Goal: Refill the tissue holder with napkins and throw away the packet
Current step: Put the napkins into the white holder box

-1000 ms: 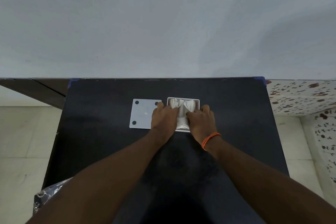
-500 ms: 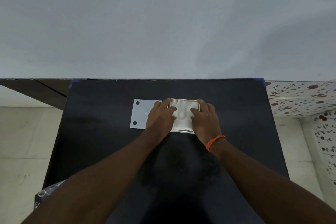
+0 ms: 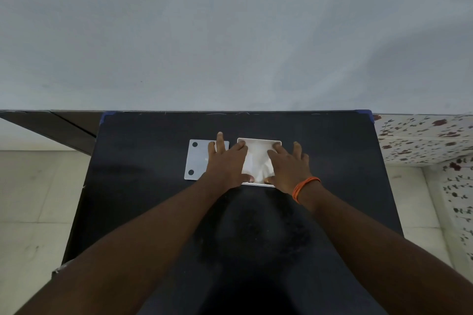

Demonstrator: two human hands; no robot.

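A white square tissue holder sits on the black table, with white napkins lying inside it. My left hand rests flat on the holder's left side, fingers spread, thumb at the near rim. My right hand, with an orange band at the wrist, lies flat on the right side, fingers spread on the napkins. Both palms press down; neither hand grips anything. The holder's flat grey lid with two dark dots lies just left of it, partly under my left fingers.
A crumpled clear plastic packet shows at the table's near left edge, mostly hidden by my left forearm. A pale wall stands behind the table. Light floor tiles lie to the left, flower-patterned tiles to the right.
My hands went from bunched together over the napkins to spread flat and apart. The napkins, first puffed up in the middle, now lie flatter in the holder.
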